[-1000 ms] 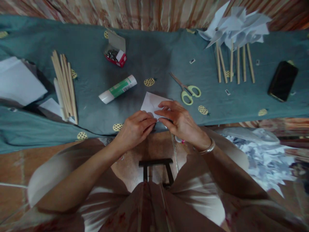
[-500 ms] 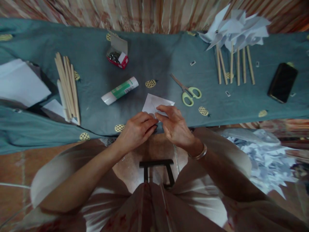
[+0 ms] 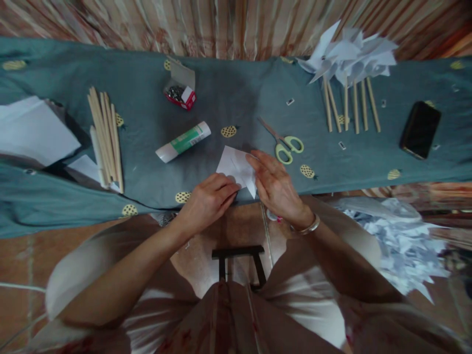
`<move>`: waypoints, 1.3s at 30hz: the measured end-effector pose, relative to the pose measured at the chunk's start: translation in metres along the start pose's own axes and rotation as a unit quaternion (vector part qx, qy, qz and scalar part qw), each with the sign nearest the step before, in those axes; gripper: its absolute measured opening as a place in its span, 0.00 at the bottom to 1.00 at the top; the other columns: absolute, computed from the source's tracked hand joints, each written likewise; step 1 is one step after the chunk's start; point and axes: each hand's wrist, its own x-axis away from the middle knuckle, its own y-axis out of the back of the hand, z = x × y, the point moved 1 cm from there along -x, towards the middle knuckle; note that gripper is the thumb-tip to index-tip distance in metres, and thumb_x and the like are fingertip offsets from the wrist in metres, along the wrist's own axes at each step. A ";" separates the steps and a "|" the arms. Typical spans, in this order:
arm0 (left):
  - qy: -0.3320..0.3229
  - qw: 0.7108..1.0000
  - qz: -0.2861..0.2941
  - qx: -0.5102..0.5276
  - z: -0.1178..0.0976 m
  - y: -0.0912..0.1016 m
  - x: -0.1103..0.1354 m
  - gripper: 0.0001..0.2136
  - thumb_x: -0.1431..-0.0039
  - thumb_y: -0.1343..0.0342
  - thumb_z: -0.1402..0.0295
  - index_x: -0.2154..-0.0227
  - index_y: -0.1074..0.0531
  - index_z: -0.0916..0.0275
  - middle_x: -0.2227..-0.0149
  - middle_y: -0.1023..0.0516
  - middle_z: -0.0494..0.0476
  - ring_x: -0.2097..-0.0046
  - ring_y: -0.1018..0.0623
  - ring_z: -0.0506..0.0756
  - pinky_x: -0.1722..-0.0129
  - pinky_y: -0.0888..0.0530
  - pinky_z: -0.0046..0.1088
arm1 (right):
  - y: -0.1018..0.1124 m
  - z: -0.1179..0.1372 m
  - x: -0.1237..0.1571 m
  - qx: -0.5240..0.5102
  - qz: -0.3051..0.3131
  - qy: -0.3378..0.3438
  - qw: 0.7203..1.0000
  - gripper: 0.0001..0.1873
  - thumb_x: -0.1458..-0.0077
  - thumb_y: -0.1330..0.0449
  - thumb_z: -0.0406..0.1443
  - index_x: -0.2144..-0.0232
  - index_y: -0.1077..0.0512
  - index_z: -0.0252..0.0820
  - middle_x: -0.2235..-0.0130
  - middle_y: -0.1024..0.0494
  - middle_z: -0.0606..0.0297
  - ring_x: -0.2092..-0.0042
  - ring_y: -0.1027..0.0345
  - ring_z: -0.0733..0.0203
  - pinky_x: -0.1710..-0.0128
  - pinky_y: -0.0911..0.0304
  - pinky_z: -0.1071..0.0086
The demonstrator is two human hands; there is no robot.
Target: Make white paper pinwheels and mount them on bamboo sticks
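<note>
A small square of white paper (image 3: 236, 164) with a line across it lies at the table's near edge, and a cut flap hangs from its near right side. My left hand (image 3: 208, 199) pinches the paper's near left part between thumb and fingers. At the right corner my right hand (image 3: 276, 186) has its fingers closed over the paper's edge. Green-handled scissors (image 3: 283, 145) lie just beyond my right hand. A white and green glue stick (image 3: 183, 142) lies on its side to the left of the paper.
An opened red box of metal pins (image 3: 180, 93) stands farther back. Wooden sticks (image 3: 105, 137) and a paper stack (image 3: 35, 130) lie left. Paper pinwheels (image 3: 350, 54) and a phone (image 3: 420, 130) are on the right. A bag of white paper pieces (image 3: 398, 241) sits low right.
My right hand has moved from the paper's middle to its right corner, uncovering the line and the flap. My left hand keeps its pinch. The view has shifted slightly.
</note>
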 end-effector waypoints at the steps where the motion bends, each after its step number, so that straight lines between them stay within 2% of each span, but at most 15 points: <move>1: -0.003 1.000 -0.001 -0.003 0.001 0.001 0.000 0.08 0.33 0.47 0.73 0.57 0.23 0.66 0.60 0.20 0.60 0.56 0.22 0.56 0.55 0.23 0.33 | 0.000 -0.001 -0.001 0.005 -0.001 -0.004 1.000 0.26 0.36 0.53 0.30 0.37 0.35 0.41 0.38 0.30 0.52 0.35 0.38 0.48 0.35 0.42 0.48; 7: -0.016 0.998 -0.017 -0.050 0.022 0.017 0.002 0.08 0.34 0.46 0.73 0.57 0.23 0.65 0.60 0.19 0.60 0.58 0.22 0.56 0.59 0.22 0.34 | 0.008 -0.002 -0.005 -0.015 -0.032 -0.021 0.999 0.21 0.36 0.51 0.32 0.43 0.29 0.43 0.43 0.24 0.54 0.41 0.30 0.49 0.38 0.37 0.47; 12: -0.019 0.995 -0.051 -0.086 0.039 0.034 0.003 0.07 0.33 0.47 0.73 0.61 0.23 0.63 0.58 0.20 0.59 0.58 0.22 0.57 0.59 0.23 0.36 | 0.010 0.002 -0.003 -0.021 -0.012 0.009 1.000 0.19 0.38 0.49 0.30 0.50 0.25 0.39 0.46 0.21 0.53 0.46 0.26 0.50 0.42 0.32 0.49; 16: -0.012 0.994 -0.065 -0.084 0.028 0.034 0.003 0.07 0.33 0.47 0.72 0.57 0.26 0.60 0.56 0.21 0.60 0.56 0.23 0.57 0.57 0.24 0.37 | 0.007 0.004 -0.003 -0.008 -0.005 0.017 1.000 0.17 0.39 0.48 0.30 0.52 0.24 0.40 0.48 0.20 0.54 0.49 0.25 0.50 0.43 0.32 0.49; 18: -0.036 0.994 -0.070 -0.080 0.018 0.028 0.002 0.05 0.34 0.45 0.69 0.57 0.27 0.60 0.57 0.21 0.59 0.57 0.23 0.57 0.59 0.24 0.37 | 0.005 0.004 -0.003 -0.003 -0.003 0.015 1.000 0.17 0.38 0.48 0.30 0.52 0.23 0.41 0.48 0.20 0.54 0.49 0.25 0.50 0.43 0.33 0.48; 22: -0.050 0.995 -0.024 -0.088 0.005 0.014 0.002 0.07 0.33 0.46 0.67 0.56 0.26 0.62 0.60 0.21 0.58 0.58 0.24 0.58 0.62 0.27 0.36 | 0.004 0.006 -0.004 0.009 -0.004 0.018 1.000 0.16 0.38 0.48 0.31 0.54 0.23 0.41 0.48 0.20 0.54 0.49 0.25 0.49 0.43 0.33 0.48; 29: -0.053 0.993 0.002 -0.106 0.005 0.008 0.003 0.08 0.32 0.47 0.71 0.57 0.25 0.66 0.61 0.20 0.60 0.60 0.24 0.56 0.60 0.26 0.34 | 0.009 0.009 -0.005 0.002 0.004 0.024 1.000 0.14 0.42 0.43 0.32 0.55 0.23 0.40 0.48 0.21 0.53 0.49 0.26 0.47 0.45 0.32 0.48; 36: -0.058 0.990 0.002 -0.131 0.003 0.010 0.003 0.07 0.32 0.49 0.73 0.59 0.25 0.66 0.63 0.20 0.59 0.62 0.23 0.56 0.61 0.23 0.34 | 0.019 0.004 -0.006 -0.051 0.061 0.011 0.997 0.23 0.47 0.40 0.31 0.48 0.27 0.43 0.43 0.24 0.54 0.42 0.30 0.47 0.40 0.35 0.46; 39: -0.058 0.989 -0.003 -0.135 0.001 0.012 0.003 0.07 0.33 0.48 0.74 0.60 0.25 0.67 0.64 0.20 0.59 0.62 0.23 0.56 0.61 0.22 0.34 | 0.023 0.001 -0.007 -0.101 0.079 0.004 0.992 0.23 0.46 0.40 0.30 0.47 0.27 0.44 0.43 0.24 0.56 0.41 0.31 0.50 0.38 0.36 0.49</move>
